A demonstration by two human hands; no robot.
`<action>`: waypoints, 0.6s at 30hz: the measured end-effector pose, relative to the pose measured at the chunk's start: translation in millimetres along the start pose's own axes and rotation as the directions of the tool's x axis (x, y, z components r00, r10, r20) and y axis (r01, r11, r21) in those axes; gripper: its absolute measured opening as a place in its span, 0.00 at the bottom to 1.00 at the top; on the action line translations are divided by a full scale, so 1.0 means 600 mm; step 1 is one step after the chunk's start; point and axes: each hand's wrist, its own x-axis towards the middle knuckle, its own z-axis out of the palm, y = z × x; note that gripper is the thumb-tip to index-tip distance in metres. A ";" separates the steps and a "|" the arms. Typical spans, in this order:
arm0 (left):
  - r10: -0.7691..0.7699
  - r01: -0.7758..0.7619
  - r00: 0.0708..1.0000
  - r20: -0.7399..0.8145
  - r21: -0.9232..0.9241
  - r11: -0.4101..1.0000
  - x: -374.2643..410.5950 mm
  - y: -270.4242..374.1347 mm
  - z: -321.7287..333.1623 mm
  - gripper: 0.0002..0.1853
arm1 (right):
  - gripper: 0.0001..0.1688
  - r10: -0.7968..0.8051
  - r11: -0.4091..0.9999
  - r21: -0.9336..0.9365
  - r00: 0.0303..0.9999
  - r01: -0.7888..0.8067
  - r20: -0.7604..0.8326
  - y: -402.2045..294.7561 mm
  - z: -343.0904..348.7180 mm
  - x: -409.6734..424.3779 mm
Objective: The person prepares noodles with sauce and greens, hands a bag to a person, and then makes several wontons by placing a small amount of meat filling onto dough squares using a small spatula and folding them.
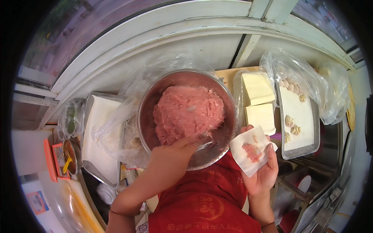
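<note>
In front of me stands a large stainless steel bowl [142, 128] holding a mass of ground raw meat [188, 112]. My left hand [176, 151] reaches over its near rim, gripping a slim metal utensil [205, 145] at the lower edge of the meat. Motion blur and the fingers hide most of that utensil. To the right of the bowl, my right hand [260, 177] is turned palm up, supporting a square dough wrapper [243, 164] between thumb and fingers. A small smear of meat filling [252, 153] lies on the wrapper.
Two stacks of square wrappers [260, 119] sit right of the bowl. Beyond them, a lined metal tray [300, 122] carries several shaped dumplings [295, 130] under pulled-back plastic [335, 96]. At left are another lined tray [100, 139] and a sauce bowl [70, 154] with a yellow spoon [67, 164].
</note>
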 end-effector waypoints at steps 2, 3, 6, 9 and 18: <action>0.021 -0.040 0.997 -0.073 -0.260 0.965 -0.005 -0.024 -0.006 0.07 | 0.32 -0.017 1.000 -0.025 0.999 0.018 0.033 -0.003 -0.002 0.001; -0.028 -0.006 0.995 -0.094 -0.347 0.938 -0.006 -0.023 -0.015 0.08 | 0.32 -0.004 1.000 -0.023 1.000 0.005 0.022 -0.004 -0.004 0.001; -0.065 -0.037 0.974 -0.218 -0.435 0.900 -0.012 -0.006 -0.032 0.12 | 0.31 0.044 0.998 -0.046 0.999 -0.042 0.022 -0.003 -0.004 0.004; 0.192 -0.262 0.903 -0.386 -0.137 0.955 -0.004 0.017 -0.019 0.14 | 0.31 0.206 0.973 -0.114 0.977 -0.199 0.048 0.009 -0.006 0.002; 0.287 -0.330 0.892 -0.350 -0.069 0.941 0.000 -0.016 -0.029 0.16 | 0.29 0.156 0.963 0.238 0.982 -0.127 -0.108 -0.007 0.025 0.014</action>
